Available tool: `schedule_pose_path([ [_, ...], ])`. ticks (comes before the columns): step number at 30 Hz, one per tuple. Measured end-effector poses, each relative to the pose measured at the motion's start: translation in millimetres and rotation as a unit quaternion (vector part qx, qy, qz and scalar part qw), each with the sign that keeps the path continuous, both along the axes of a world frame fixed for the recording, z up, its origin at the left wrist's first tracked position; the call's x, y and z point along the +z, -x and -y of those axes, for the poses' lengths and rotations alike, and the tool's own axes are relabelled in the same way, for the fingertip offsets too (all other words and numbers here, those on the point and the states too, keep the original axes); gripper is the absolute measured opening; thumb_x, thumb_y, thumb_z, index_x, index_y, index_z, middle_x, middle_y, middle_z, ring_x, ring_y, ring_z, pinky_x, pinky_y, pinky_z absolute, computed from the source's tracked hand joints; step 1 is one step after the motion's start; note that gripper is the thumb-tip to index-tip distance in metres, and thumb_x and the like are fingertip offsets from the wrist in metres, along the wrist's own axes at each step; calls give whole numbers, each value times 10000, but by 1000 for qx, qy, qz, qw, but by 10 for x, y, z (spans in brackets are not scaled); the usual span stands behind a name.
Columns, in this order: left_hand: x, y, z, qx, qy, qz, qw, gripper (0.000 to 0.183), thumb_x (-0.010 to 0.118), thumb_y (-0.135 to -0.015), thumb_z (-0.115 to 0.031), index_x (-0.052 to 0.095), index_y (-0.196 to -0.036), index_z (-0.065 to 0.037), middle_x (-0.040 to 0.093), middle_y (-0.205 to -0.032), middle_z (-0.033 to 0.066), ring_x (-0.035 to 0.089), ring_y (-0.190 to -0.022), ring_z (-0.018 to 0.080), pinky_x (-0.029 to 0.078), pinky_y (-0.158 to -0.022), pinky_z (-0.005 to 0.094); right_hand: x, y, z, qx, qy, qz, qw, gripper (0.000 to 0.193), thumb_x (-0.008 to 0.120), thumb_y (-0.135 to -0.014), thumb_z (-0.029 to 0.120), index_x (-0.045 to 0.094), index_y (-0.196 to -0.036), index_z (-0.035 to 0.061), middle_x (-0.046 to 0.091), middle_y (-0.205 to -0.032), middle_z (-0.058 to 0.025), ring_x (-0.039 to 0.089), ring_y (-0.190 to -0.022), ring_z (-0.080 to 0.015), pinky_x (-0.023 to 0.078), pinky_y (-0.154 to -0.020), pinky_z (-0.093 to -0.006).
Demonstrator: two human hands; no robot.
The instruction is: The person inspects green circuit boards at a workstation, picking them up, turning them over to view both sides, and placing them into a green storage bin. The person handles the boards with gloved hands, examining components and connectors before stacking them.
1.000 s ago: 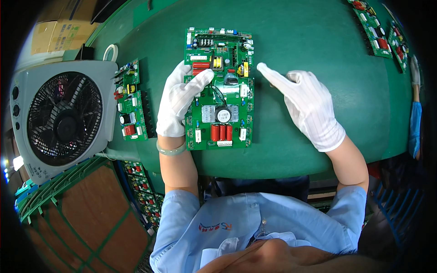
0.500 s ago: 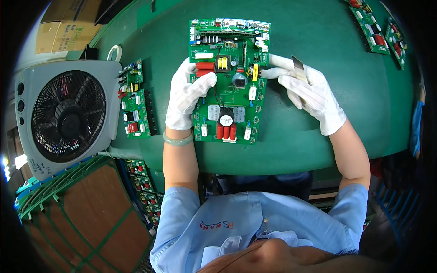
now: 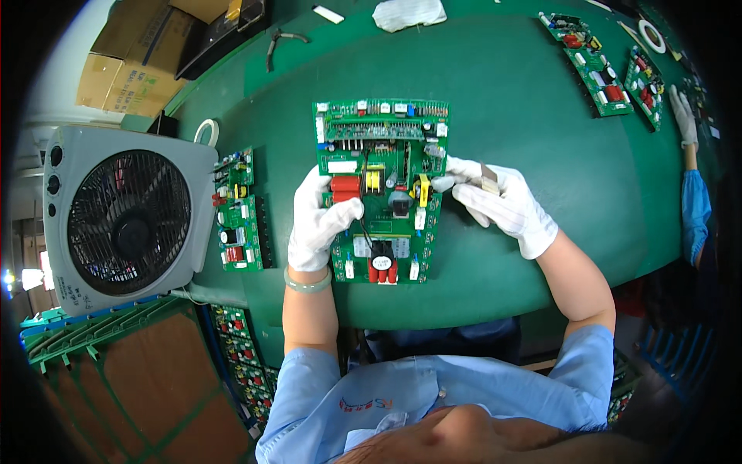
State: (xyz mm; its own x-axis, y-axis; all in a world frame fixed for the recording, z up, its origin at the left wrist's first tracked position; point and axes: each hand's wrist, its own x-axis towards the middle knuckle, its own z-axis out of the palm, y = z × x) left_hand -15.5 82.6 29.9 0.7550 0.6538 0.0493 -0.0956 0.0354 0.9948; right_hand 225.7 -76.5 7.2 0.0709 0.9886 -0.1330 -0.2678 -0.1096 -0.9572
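A green circuit board [image 3: 380, 226] crowded with parts is held up over the table in front of me. Its parts include red capacitors, a yellow-wound transformer and a shorter upright board along the far end. My left hand [image 3: 318, 220], in a white glove, grips the board's left edge, thumb on top beside the red capacitors. At the right edge is my gloved right hand [image 3: 506, 203], its fingertips close to a yellow part; whether they touch the board I cannot tell. A thin flat grey strip [image 3: 489, 182] sticks out between its closed fingers, and the strip's lower end is hidden.
A grey box fan [image 3: 127, 224] stands at the left beside another circuit board [image 3: 238, 213]. More boards [image 3: 599, 77] lie at the far right, near a co-worker's gloved hand [image 3: 683, 116]. Pliers [image 3: 282, 45] and a white cloth [image 3: 410, 14] lie along the far side.
The head view has shifted, so the board and both hands sit lower in the picture. The pliers, the cloth and the co-worker's glove have come into view. Both grips stay the same.
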Motion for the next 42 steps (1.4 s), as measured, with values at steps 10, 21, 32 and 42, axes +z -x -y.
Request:
schedule_pose_path([
  [10,30,-4,37,9,-34,4,999,476,719,-795,-60,519,-1215,43,621,-938,53,530,-675,58,429,-600,206,-23,14,16,-8,2,-16,1000,405,564,-947,96,532,-1348,52,672,-1141,-76,462,-575,-22,420,-517,-187],
  [21,88,18,61,-4,-8,-3,1000,428,675,-805,0,519,-1202,40,613,-945,64,550,-701,65,443,-620,203,-37,18,18,-13,-2,-17,1000,398,555,-944,53,530,-1341,35,672,-1134,-87,474,-577,-24,430,-517,-189],
  [32,90,17,68,-13,-14,16,1000,456,753,-807,-65,525,-1191,27,621,-935,54,574,-731,76,470,-635,220,7,24,23,-1,-12,-2,1000,405,551,-948,97,531,-1350,46,673,-1115,-60,452,-566,-24,420,-534,-187],
  [42,50,2,75,2,-55,16,998,443,745,-798,-37,538,-1184,30,623,-888,44,555,-685,61,456,-594,209,89,35,17,2,9,17,1000,415,546,-942,97,525,-1353,38,670,-1127,-70,461,-571,-30,423,-540,-195],
])
